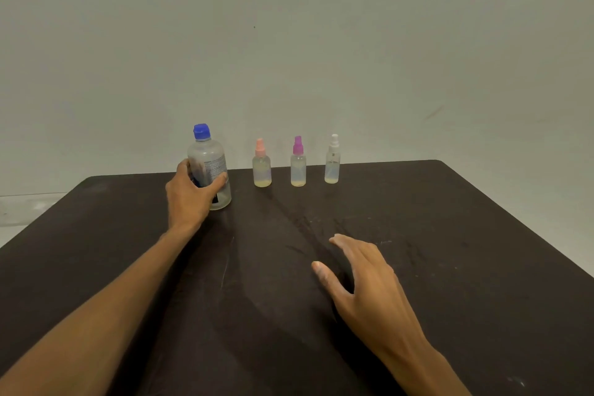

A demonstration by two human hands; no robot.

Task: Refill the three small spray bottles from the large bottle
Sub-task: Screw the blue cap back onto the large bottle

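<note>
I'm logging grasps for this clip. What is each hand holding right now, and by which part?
The left hand grips the large bottle around the lower middle of its body. The right hand holds nothing, fingers spread above the table.

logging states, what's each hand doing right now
Left hand: fingers wrapped round the large bottle.
Right hand: open, holding nothing.
</note>
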